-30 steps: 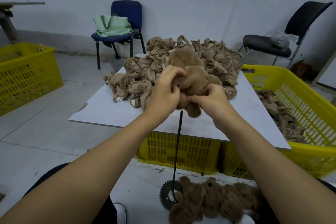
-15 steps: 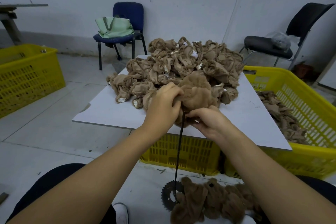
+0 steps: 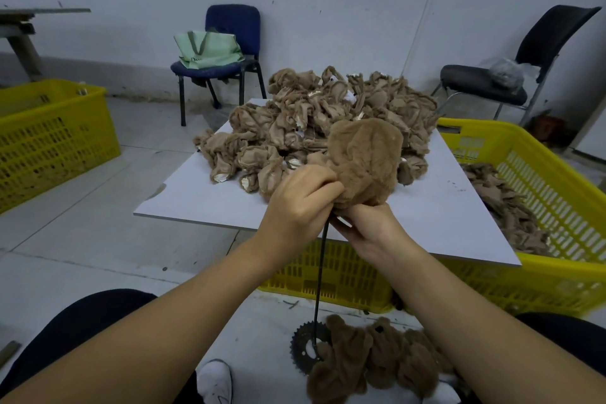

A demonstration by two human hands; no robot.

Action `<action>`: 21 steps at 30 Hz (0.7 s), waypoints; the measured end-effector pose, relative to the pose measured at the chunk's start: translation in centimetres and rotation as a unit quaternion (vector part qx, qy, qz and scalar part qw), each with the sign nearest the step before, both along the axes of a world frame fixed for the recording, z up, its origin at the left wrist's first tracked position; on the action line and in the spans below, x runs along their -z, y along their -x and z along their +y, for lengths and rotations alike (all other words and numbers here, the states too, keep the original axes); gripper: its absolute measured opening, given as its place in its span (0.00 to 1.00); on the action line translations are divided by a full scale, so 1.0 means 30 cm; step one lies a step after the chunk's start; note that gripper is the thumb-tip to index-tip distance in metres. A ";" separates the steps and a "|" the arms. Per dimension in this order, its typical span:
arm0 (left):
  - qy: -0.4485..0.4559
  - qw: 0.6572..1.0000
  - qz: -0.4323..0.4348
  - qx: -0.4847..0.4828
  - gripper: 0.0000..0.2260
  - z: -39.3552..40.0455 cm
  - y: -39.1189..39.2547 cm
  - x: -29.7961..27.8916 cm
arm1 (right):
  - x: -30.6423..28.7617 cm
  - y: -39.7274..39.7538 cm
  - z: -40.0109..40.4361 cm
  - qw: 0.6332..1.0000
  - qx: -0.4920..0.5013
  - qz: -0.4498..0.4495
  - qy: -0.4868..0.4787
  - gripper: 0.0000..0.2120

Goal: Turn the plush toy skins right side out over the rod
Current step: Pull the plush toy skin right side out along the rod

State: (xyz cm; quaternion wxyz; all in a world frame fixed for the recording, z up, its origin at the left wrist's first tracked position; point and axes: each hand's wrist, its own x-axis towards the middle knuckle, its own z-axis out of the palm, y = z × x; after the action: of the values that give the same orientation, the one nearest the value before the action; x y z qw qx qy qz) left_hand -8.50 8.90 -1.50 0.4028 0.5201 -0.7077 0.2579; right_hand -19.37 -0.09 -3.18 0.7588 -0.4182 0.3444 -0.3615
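A brown furry plush skin [image 3: 362, 162] sits over the top of a thin black rod [image 3: 319, 275] that rises from a toothed metal base [image 3: 303, 349] on the floor. My left hand [image 3: 300, 203] grips the skin's lower left edge. My right hand [image 3: 369, 226] pinches its lower edge from below, right beside the rod. A heap of inside-out tan skins [image 3: 314, 121] lies on the white board [image 3: 203, 197] behind. Several fur-side-out skins [image 3: 377, 361] lie on the floor by the base.
Yellow crates stand under the board [image 3: 344, 279], at the right [image 3: 541, 193] with more skins, and at the far left [image 3: 52, 138]. A blue chair [image 3: 229, 43] with a green bag and a black chair [image 3: 511, 75] stand by the wall.
The furry skin has slid further down over the rod and spread out into a rounded shape. Both hands have moved lower, to the skin's bottom edge.
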 end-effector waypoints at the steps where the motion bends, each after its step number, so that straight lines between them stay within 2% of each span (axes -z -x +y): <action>1: -0.005 1.000 -0.017 0.003 0.04 0.002 0.002 0.008 | 0.004 -0.001 0.001 1.000 0.006 0.002 -0.013 0.18; 3: -0.023 0.999 -0.033 -0.010 0.04 0.005 0.004 0.027 | 0.019 -0.004 0.001 0.999 0.015 0.022 -0.036 0.16; 5: -0.046 0.998 -0.014 -0.027 0.04 0.007 0.016 0.047 | 0.044 -0.011 0.009 0.996 0.007 0.060 -0.070 0.13; 8: -0.065 0.997 -0.002 -0.034 0.06 0.004 0.034 0.088 | 0.073 -0.025 0.041 0.985 -0.006 0.084 -0.150 0.18; 10: -0.083 0.995 0.040 -0.030 0.09 0.005 0.052 0.108 | 0.072 -0.034 0.049 0.983 0.000 0.089 -0.163 0.19; 13: -0.110 0.973 0.200 -0.047 0.24 0.013 0.062 0.114 | 0.049 -0.028 0.045 0.985 0.005 0.107 -0.136 0.19; 15: -0.116 0.954 0.267 -0.077 0.19 0.014 0.061 0.104 | 0.033 -0.013 0.043 0.985 0.013 0.125 -0.119 0.19; 17: -0.136 0.944 0.288 -0.089 0.13 0.016 0.057 0.100 | 0.022 0.002 0.045 0.984 0.035 0.148 -0.092 0.16; 19: -0.144 0.940 0.300 -0.078 0.10 0.020 0.057 0.099 | 0.013 0.014 0.053 0.981 0.070 0.176 -0.034 0.09; 20: -0.140 0.940 0.302 -0.072 0.10 0.021 0.059 0.100 | 0.007 0.018 0.059 0.980 0.087 0.179 -0.003 0.08; 21: -0.134 0.942 0.301 -0.069 0.10 0.022 0.062 0.099 | -0.001 0.023 0.065 0.978 0.097 0.181 0.032 0.13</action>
State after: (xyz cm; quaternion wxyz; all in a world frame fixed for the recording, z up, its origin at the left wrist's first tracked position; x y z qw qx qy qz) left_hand -10.34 9.57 -4.46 0.5047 0.6699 -0.5443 0.0196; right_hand -20.06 1.84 -3.15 0.6315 -0.4655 0.5030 -0.3626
